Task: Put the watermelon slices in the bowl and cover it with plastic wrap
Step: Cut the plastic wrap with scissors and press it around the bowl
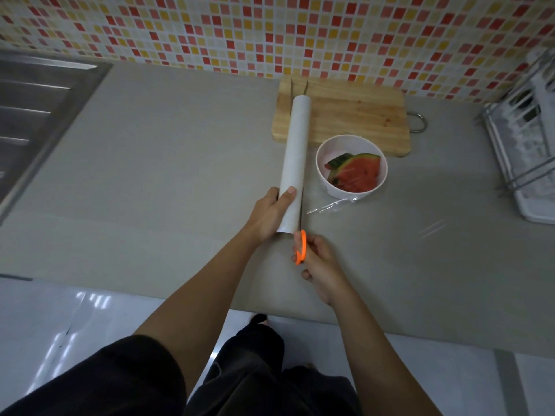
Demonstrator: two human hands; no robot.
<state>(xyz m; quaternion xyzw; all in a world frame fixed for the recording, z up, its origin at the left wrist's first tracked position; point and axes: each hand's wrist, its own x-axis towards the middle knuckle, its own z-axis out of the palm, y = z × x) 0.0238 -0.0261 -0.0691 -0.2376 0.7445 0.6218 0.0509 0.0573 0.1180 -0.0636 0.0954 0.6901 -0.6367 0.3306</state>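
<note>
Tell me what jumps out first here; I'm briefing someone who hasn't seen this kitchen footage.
The long white roll of plastic wrap lies mid-counter, gripped at its near end by the left hand, while the right hand holds orange-handled scissors at that end. Just right of the roll, a white bowl holds red watermelon slices, in front of a wooden cutting board. A bright red-and-yellow mosaic tile wall runs behind.

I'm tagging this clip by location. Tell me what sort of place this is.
Most likely a home kitchen: a stainless steel sink set in the grey countertop, a mosaic-tiled wall of red, yellow and white squares, and a wooden cutting board near a metal dish rack.
</note>
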